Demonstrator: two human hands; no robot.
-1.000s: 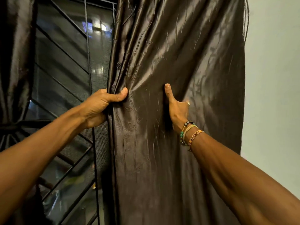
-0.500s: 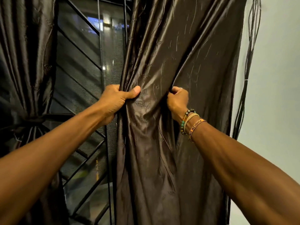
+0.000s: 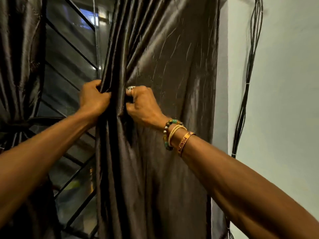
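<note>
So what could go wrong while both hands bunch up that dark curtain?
The left hand and right hand grip the curtain tightly; a hard tug might strain its hanging, which is out of view. The ring on the right hand could snag the shiny fabric. Swung rightwards, the bunch might brush the cables on the wall.

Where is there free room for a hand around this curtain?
Free: the gap between the tied-back curtain and the gathered curtain, in front of the window grille; the wall strip between the gathered curtain's right edge and the cables. Crowded: the bunched folds where left hand and right hand grip.
</note>
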